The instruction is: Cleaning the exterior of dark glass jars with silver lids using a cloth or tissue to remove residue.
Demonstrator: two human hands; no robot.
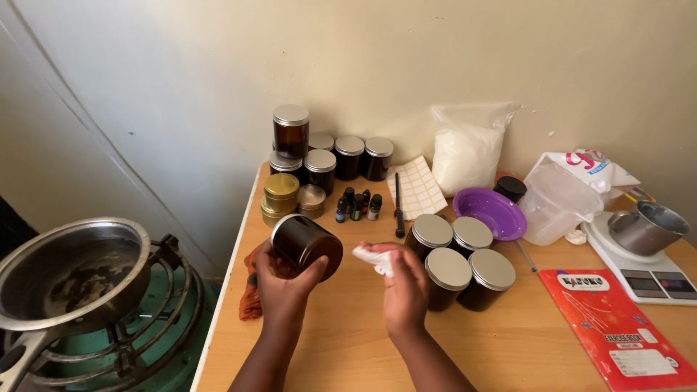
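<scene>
My left hand (282,287) grips a dark amber glass jar (308,245) with a silver lid, tilted on its side above the wooden table (348,341). My right hand (403,287) is closed on a small crumpled white tissue (372,257), held just right of the jar's bottom end. Right beside that hand stand several more amber jars with silver lids (461,258). An orange cloth (250,294) lies under my left hand at the table's left edge.
More amber jars (323,152), gold tins (281,194) and small dropper bottles (357,205) stand at the back. A label sheet (416,187), white powder bag (466,152), purple bowl (490,212), scale with metal cup (642,247) and red notebook (617,327) lie right. A pot (72,272) sits on a burner left.
</scene>
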